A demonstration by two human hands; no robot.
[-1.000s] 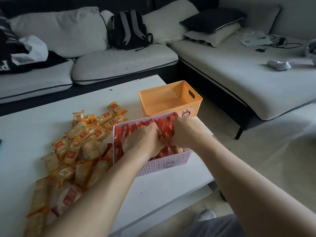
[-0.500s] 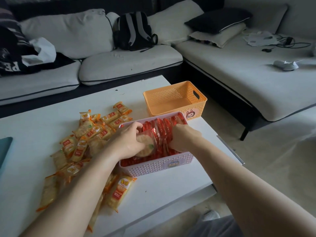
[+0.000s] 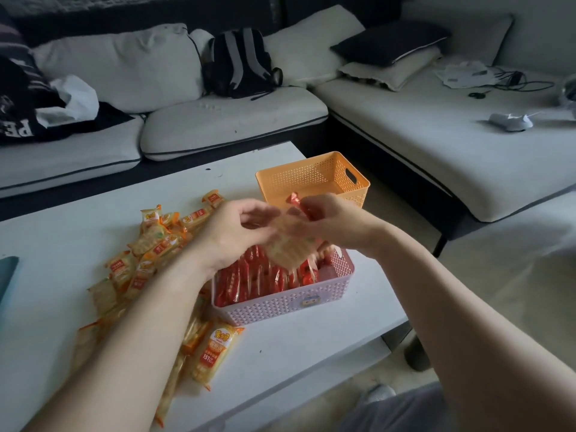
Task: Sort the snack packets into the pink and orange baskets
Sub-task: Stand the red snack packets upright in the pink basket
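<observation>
black backpack (image 3: 241,62) on the grey sofa (image 3: 230,126), dark cushion (image 3: 389,42).

One camera, worn on the head, is tipped forward and down. It looks along the person's own forearms, which enter from the two lower corners and meet just above mid-frame. There the left hand (image 3: 230,235) faces the right hand (image 3: 333,226), which pinches a blurred snack packet (image 3: 286,247). The view is near, and the bench (image 3: 311,347) fills the ground below and left of the hands. Its wide angle also takes in the sofa (image 3: 218,120) well beyond the hands, and the floor (image 3: 467,291) to the right of the right hand.
</observation>
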